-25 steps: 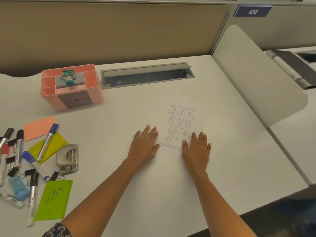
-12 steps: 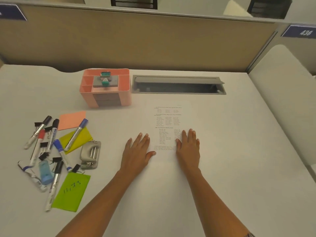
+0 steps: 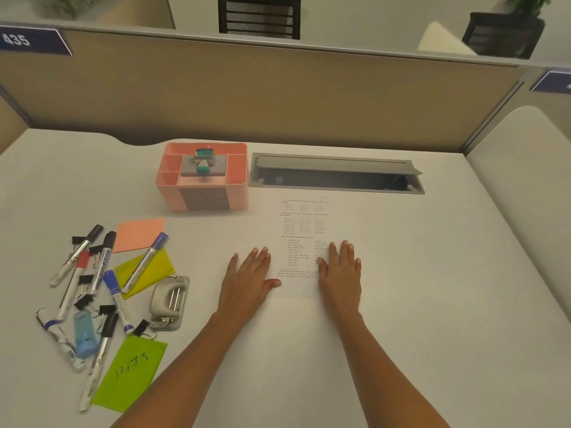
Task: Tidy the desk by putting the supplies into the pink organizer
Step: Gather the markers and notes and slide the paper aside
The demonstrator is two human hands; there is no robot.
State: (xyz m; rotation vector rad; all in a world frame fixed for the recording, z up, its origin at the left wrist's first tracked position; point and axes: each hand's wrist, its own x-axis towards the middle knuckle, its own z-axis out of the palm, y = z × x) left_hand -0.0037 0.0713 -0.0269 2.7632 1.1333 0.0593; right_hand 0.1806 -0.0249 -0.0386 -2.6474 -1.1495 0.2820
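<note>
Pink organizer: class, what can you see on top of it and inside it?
A grey block rests across the pink organizer, a small teal piece on it. Its grey drawers are closed, hiding their contents.

The print on the printed sheet [image 3: 304, 239] is too small to read, and the right hand [image 3: 340, 273] lies over its lower right lines. Both forearms [image 3: 173, 381] run off the bottom edge. The blue sign [image 3: 553, 83] is cut by the right edge. The small teal piece [image 3: 204, 169] on the pink organizer [image 3: 234, 193] is too blurred to name. The scrawl on the green sticky note [image 3: 129, 369] is illegible.
</note>
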